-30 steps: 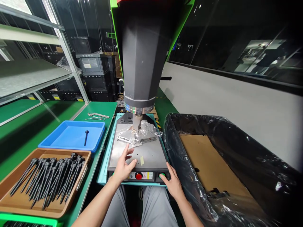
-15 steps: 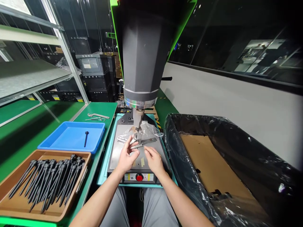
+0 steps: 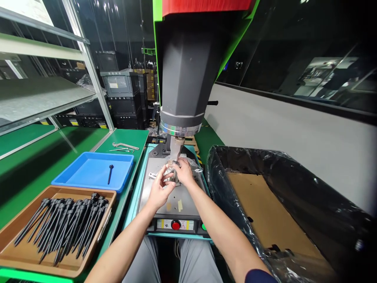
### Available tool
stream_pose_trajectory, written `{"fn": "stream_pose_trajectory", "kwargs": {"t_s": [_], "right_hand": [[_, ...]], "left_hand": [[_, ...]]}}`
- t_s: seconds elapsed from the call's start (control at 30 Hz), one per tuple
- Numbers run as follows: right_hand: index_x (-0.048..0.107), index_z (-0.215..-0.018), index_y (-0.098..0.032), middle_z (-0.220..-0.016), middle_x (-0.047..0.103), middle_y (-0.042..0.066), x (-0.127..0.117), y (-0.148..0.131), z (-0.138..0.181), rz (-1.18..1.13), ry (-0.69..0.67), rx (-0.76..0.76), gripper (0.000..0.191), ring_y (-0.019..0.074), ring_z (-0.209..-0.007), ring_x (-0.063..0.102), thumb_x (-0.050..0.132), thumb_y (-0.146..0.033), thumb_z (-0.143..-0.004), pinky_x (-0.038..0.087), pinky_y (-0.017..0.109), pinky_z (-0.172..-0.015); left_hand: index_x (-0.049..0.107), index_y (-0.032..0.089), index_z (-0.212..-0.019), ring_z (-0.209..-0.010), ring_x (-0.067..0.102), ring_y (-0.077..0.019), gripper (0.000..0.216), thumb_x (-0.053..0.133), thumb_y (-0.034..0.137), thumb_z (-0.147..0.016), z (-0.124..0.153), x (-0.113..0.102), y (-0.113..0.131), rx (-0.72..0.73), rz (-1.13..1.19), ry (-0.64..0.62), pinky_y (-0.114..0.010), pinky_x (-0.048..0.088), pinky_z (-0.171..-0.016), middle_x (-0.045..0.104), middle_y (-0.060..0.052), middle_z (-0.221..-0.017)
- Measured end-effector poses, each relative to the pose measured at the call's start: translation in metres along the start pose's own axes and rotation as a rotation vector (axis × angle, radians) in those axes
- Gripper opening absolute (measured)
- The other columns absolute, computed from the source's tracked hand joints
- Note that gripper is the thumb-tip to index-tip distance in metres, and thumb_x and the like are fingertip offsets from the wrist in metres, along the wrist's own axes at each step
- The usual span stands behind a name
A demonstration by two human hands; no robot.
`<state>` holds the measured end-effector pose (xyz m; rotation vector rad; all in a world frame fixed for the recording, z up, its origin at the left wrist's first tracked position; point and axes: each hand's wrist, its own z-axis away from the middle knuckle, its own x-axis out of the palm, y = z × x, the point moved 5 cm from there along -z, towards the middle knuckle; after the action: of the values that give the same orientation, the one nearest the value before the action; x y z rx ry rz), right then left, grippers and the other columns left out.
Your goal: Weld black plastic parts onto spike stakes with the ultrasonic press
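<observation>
My left hand (image 3: 160,190) is at the left front of the metal fixture (image 3: 152,175) on the machine's base plate, its fingers curved and apart with nothing visible in them. My right hand (image 3: 185,173) reaches to the fixture just under the machine's metal tip (image 3: 176,148). Its thumb and fingers close in around that spot, and whatever they hold is too small or hidden to make out. Clear plastic film (image 3: 196,167) lies around the fixture, partly behind my hands. The dark machine head (image 3: 185,78) hangs directly above.
A brown tray (image 3: 110,200) with several black long-stemmed parts (image 3: 70,220) stands at left. Behind it, a blue tray (image 3: 94,173) holds one such part (image 3: 110,174). Wrenches (image 3: 125,146) lie farther back. A red button (image 3: 176,225) fronts the base; a plastic-lined bin (image 3: 218,188) stands at right.
My right hand has moved forward and up from the front of the plate to the fixture under the tip. My left hand stays beside the fixture. The view has shifted slightly.
</observation>
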<state>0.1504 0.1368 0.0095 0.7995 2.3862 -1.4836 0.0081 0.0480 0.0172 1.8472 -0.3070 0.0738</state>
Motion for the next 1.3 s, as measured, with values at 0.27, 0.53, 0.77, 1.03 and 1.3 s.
{"fn": "stream_pose_trajectory", "kwargs": {"t_s": [0.27, 0.53, 0.77, 1.03, 1.3], "right_hand": [[0.064, -0.101, -0.019, -0.107, 0.067, 0.013, -0.014, -0.013, 0.001, -0.009, 0.04, 0.05, 0.027, 0.0296, -0.106, 0.058, 0.057, -0.034, -0.08, 0.044, 0.046, -0.095], [0.06, -0.1, -0.019, -0.096, 0.07, 0.009, -0.06, -0.007, 0.092, -0.355, 0.063, 0.167, 0.031, 0.0231, -0.086, 0.066, 0.067, -0.04, -0.078, 0.052, 0.039, -0.081], [0.064, -0.101, -0.022, -0.101, 0.07, 0.007, -0.084, -0.04, 0.132, -0.29, 0.046, 0.057, 0.028, 0.0217, -0.089, 0.065, 0.072, -0.035, -0.078, 0.051, 0.039, -0.085], [0.06, -0.094, -0.021, -0.088, 0.071, 0.006, -0.062, -0.066, 0.153, -0.699, -0.048, 0.221, 0.033, 0.0214, -0.081, 0.068, 0.074, -0.044, -0.074, 0.056, 0.036, -0.077], [0.071, -0.097, -0.018, -0.094, 0.073, 0.009, -0.045, -0.076, 0.173, -0.668, -0.307, 0.287, 0.037, 0.0253, -0.091, 0.069, 0.065, -0.051, -0.082, 0.055, 0.039, -0.082]], "left_hand": [[0.043, 0.027, -0.143, -0.118, 0.056, -0.0258, 0.073, 0.074, 0.032, -0.076, 0.004, -0.003, -0.006, -0.021, -0.025, 0.028, -0.033, 0.053, -0.084, 0.036, -0.014, -0.153], [0.045, 0.024, -0.141, -0.117, 0.058, -0.0252, 0.068, 0.07, 0.028, -0.078, 0.025, -0.01, -0.024, -0.091, -0.119, 0.027, -0.034, 0.052, -0.086, 0.044, -0.015, -0.147], [0.039, 0.024, -0.146, -0.092, 0.066, -0.0181, 0.068, 0.064, 0.034, -0.083, 0.062, -0.021, -0.04, -0.179, -0.191, -0.034, -0.04, 0.049, -0.091, 0.067, -0.01, -0.115], [0.071, 0.02, -0.102, -0.079, 0.059, -0.0174, 0.026, 0.065, 0.037, -0.083, 0.102, 0.01, 0.007, 0.016, -0.467, -0.17, -0.029, 0.047, -0.069, 0.065, -0.005, -0.085], [0.069, 0.015, -0.09, -0.067, 0.055, -0.0144, 0.027, 0.067, 0.04, -0.081, 0.126, 0.007, 0.006, -0.219, -0.155, -0.153, -0.028, 0.044, -0.068, 0.063, -0.002, -0.073]]}}
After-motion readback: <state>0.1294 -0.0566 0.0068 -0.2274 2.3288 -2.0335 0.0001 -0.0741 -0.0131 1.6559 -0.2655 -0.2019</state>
